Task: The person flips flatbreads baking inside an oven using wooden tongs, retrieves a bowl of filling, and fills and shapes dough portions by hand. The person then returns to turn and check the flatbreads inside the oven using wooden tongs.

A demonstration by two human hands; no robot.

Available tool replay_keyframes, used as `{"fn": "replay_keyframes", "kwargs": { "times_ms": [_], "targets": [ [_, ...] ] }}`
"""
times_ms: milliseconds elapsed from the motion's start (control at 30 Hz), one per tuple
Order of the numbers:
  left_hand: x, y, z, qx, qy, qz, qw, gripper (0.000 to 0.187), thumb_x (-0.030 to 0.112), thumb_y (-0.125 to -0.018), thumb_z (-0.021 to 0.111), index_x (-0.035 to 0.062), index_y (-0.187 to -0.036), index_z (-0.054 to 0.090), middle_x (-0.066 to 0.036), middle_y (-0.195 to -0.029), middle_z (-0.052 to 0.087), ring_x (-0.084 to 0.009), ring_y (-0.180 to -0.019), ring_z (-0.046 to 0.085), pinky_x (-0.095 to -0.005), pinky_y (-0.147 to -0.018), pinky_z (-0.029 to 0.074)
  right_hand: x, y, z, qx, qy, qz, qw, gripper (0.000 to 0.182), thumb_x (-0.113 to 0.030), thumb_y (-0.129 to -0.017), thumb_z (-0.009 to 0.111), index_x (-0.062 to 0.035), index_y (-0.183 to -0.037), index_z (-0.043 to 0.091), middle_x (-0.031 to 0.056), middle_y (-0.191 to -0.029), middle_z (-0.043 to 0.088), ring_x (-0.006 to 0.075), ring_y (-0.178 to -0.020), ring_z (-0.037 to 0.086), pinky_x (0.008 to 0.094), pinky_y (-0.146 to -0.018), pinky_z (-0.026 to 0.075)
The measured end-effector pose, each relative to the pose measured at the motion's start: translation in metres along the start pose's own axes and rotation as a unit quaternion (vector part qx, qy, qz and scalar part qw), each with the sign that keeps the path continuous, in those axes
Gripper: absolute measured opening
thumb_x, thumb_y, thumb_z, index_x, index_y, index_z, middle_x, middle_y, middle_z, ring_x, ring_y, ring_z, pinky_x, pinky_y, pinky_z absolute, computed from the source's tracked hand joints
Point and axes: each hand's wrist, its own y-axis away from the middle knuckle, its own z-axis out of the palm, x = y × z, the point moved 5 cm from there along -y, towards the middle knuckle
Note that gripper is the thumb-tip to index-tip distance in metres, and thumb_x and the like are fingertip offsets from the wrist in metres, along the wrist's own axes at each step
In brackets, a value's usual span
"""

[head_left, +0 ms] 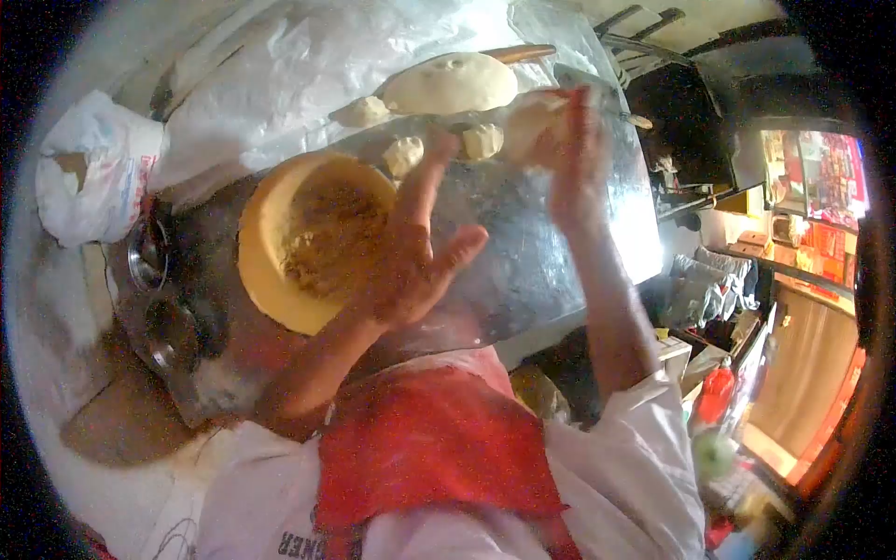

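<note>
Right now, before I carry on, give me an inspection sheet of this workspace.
Surface: grey worktop, pale plastic sheeting along its far side.
Job's things: yellow bowl of brown crumbly mix; large dough; small dough pieces.
Clutter: white bag at left.
Hands: left hand open, overlapping the bowl in view; right hand blurred, beside a pale blurred piece, grip unclear.
Cables: nothing clearly seen.
Surroundings: red bottle-like item at right.

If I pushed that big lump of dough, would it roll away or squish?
The big lump of dough would probably squish, since its top looks dimpled. Rolling seems unlikely: it lies wide and low. It may feel heavy, being bigger than the small dough pieces.
</note>
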Motion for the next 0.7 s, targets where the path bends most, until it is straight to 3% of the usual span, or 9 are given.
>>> {"fn": "replay_keyframes", "kwargs": {
  "times_ms": [33, 67, 100, 167, 300, 433, 533, 600, 700],
  "targets": [
    [-0.006, 0.000, 0.001, -0.003, -0.001, -0.003, 1.000, 0.065, 0.042, -0.093, 0.057, -0.0012, -0.140, 0.041, -0.021, -0.138, 0.049, -0.0367, -0.130, 0.044, -0.0447, -0.112, 0.030, -0.020, -0.012, -0.016, 0.017, -0.161, 0.073, 0.984, 0.056, -0.055, -0.096, 0.046, -0.0027, -0.108, 0.062, 0.0107, -0.101, 0.062, 0.0218, -0.092, 0.060, 0.0374, -0.078, 0.048],
    [-0.012, 0.006, 0.011, -0.113, -0.079, 0.043, 0.990, 0.062, 0.038, -0.092, 0.060, -0.0012, -0.137, 0.044, -0.021, -0.134, 0.051, -0.0350, -0.127, 0.047, -0.0444, -0.109, 0.034, -0.006, -0.028, -0.029, 0.158, 0.154, -0.193, 0.956, 0.044, -0.045, -0.094, 0.054, -0.0050, -0.112, 0.061, 0.0134, -0.110, 0.061, 0.0280, -0.102, 0.057, 0.0407, -0.087, 0.045],
    [-0.018, 0.016, 0.023, -0.223, -0.153, 0.086, 0.959, 0.059, 0.033, -0.090, 0.062, -0.0012, -0.135, 0.046, -0.020, -0.131, 0.054, -0.0333, -0.125, 0.050, -0.0442, -0.107, 0.037, 0.027, -0.032, -0.027, 0.181, 0.218, -0.241, 0.928, 0.046, -0.039, -0.090, 0.060, -0.0083, -0.123, 0.056, 0.0160, -0.127, 0.055, 0.0331, -0.117, 0.049, 0.0418, -0.095, 0.040],
    [-0.039, 0.038, 0.032, -0.210, -0.174, 0.100, 0.957, 0.053, 0.026, -0.086, 0.065, -0.0003, -0.130, 0.050, -0.019, -0.122, 0.059, -0.0297, -0.115, 0.057, -0.0413, -0.101, 0.043, 0.122, -0.028, -0.002, 0.086, 0.447, -0.232, 0.860, 0.059, -0.040, -0.087, 0.065, -0.0091, -0.134, 0.049, 0.0169, -0.139, 0.046, 0.0347, -0.125, 0.043, 0.0445, -0.100, 0.038],
    [-0.069, 0.070, 0.039, -0.303, -0.329, 0.092, 0.890, 0.053, 0.030, -0.087, 0.065, 0.0053, -0.132, 0.052, -0.015, -0.119, 0.061, -0.0301, -0.110, 0.058, -0.0472, -0.099, 0.042, 0.193, -0.001, 0.028, -0.094, 0.419, -0.150, 0.891, 0.063, -0.040, -0.085, 0.067, -0.0091, -0.136, 0.048, 0.0178, -0.142, 0.043, 0.0379, -0.128, 0.041, 0.0496, -0.104, 0.035],
    [-0.076, 0.056, 0.031, -0.333, -0.313, 0.034, 0.889, 0.054, 0.030, -0.085, 0.067, 0.0059, -0.131, 0.053, -0.015, -0.116, 0.061, -0.0267, -0.103, 0.060, -0.0467, -0.098, 0.042, 0.216, 0.015, 0.051, -0.186, 0.365, -0.222, 0.885, 0.057, -0.040, -0.090, 0.061, -0.0024, -0.131, 0.050, 0.0210, -0.136, 0.048, 0.0419, -0.129, 0.040, 0.0512, -0.109, 0.033],
    [-0.064, 0.033, 0.016, -0.233, -0.169, -0.032, 0.957, 0.054, 0.028, -0.090, 0.063, 0.0040, -0.136, 0.049, -0.017, -0.127, 0.057, -0.0312, -0.116, 0.055, -0.0440, -0.105, 0.038, 0.173, 0.003, 0.051, -0.191, 0.297, -0.070, 0.933, 0.045, -0.031, -0.093, 0.059, -0.0031, -0.128, 0.052, 0.0223, -0.131, 0.051, 0.0399, -0.126, 0.044, 0.0464, -0.106, 0.038],
    [-0.067, 0.023, 0.003, -0.137, 0.046, -0.162, 0.976, 0.054, 0.028, -0.099, 0.049, -0.0001, -0.143, 0.037, -0.020, -0.144, 0.043, -0.0349, -0.136, 0.039, -0.0431, -0.113, 0.027, 0.144, 0.020, 0.048, -0.180, -0.043, 0.270, 0.945, 0.037, -0.024, -0.093, 0.057, -0.0037, -0.123, 0.053, 0.0197, -0.127, 0.054, 0.0322, -0.123, 0.048, 0.0406, -0.100, 0.043],
    [-0.050, 0.011, 0.011, -0.006, 0.140, -0.115, 0.984, 0.060, 0.033, -0.103, 0.035, -0.0041, -0.148, 0.022, -0.024, -0.152, 0.028, -0.0343, -0.142, 0.026, -0.0404, -0.116, 0.021, 0.044, 0.060, 0.070, -0.141, -0.267, 0.103, 0.948, 0.028, -0.022, -0.096, 0.055, -0.0031, -0.116, 0.053, 0.0109, -0.104, 0.061, 0.0219, -0.097, 0.058, 0.0354, -0.086, 0.048]
  ]
}}
